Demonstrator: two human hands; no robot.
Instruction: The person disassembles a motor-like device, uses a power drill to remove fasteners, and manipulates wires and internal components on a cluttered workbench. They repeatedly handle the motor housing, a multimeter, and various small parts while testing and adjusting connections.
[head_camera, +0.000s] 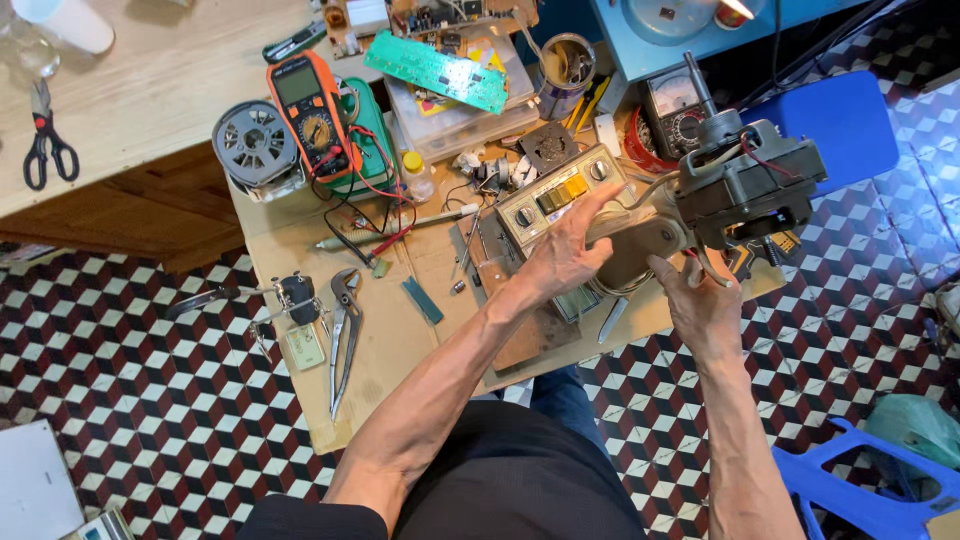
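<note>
My left hand (567, 250) rests with fingers spread on a beige control panel (560, 195) that has knobs and yellow push buttons. My right hand (700, 300) grips the beige neck (640, 245) of a fan part just below its dark grey motor (745, 180), which is tilted with its shaft pointing up and red and white wires showing. Both pieces lie over the right end of a low wooden worktable (390, 340).
An orange multimeter (310, 115), green circuit board (435, 70), round motor core (255, 145), pliers (343, 335), a screwdriver (400, 228) and a tin of tools (565, 70) crowd the table. Scissors (45, 140) lie on a bench at left. Blue plastic stools (845, 120) stand at right on checkered tiles.
</note>
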